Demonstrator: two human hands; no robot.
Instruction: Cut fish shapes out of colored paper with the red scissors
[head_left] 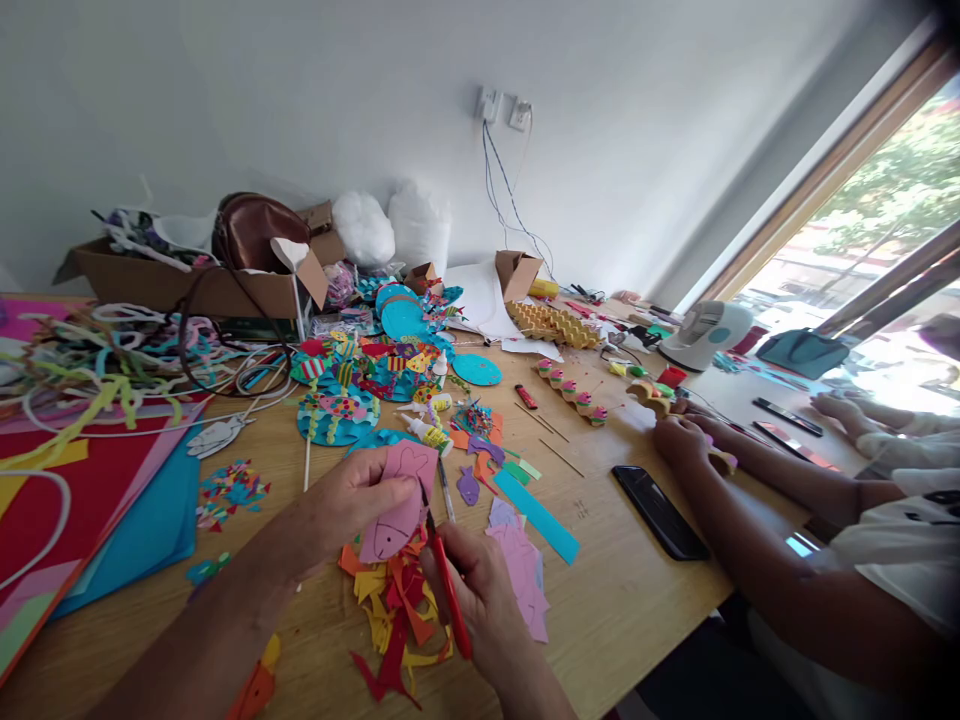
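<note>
We pinch the pink paper fish cutout (pixel 395 497) in our left hand (pixel 346 500); its long axis runs up-right. Our right hand (pixel 480 590), just below-right of the cutout, fingers closed on the red-handled scissors (pixel 448 580), blade at its edge.

No legible txt — labels too blurry.

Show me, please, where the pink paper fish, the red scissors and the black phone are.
pink paper fish (pixel 391 520), head view, on its body.
red scissors (pixel 452 598), head view, on the red handle.
black phone (pixel 660 512), head view, middle of its screen.
</note>
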